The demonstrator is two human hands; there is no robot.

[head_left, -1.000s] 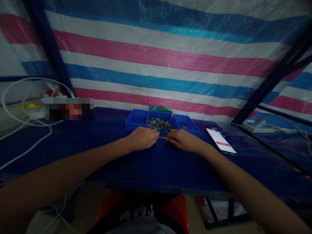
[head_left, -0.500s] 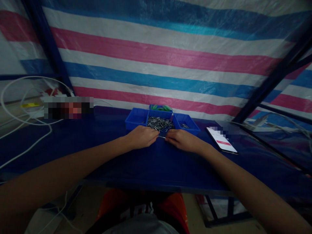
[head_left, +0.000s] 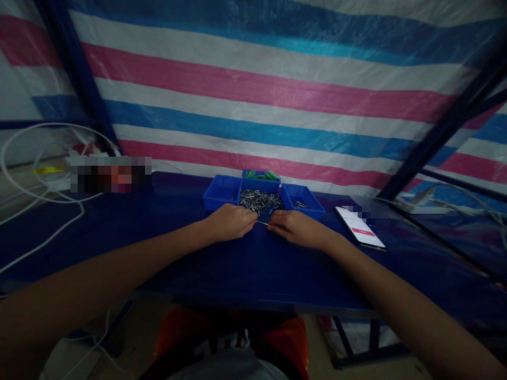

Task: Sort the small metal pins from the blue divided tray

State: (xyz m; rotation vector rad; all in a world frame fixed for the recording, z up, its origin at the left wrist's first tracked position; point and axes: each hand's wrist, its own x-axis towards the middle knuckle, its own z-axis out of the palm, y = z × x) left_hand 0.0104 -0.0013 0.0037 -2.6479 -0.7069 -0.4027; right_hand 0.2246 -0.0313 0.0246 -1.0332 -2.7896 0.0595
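At glossy dark-blue desk (head_left: 253, 274), bare left hand (head_left: 234, 221) and bare right hand (head_left: 292, 226) are held just before heap of small silvery metal pieces (head_left: 259, 199). Between them, thin silvery rod (head_left: 262, 222) is clamped by both hands' fingers.

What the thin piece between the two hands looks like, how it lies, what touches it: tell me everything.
The thin piece is slim, straight and pale silvery, metal by its look; finer detail is too small to make out. It spans the gap between the left hand and the right hand, which seem to pinch its ends and hide them. It slants slightly, lower toward the right hand. It sits nearer the wearer than the pile of small metal parts; whether it touches the blue tabletop is unclear.
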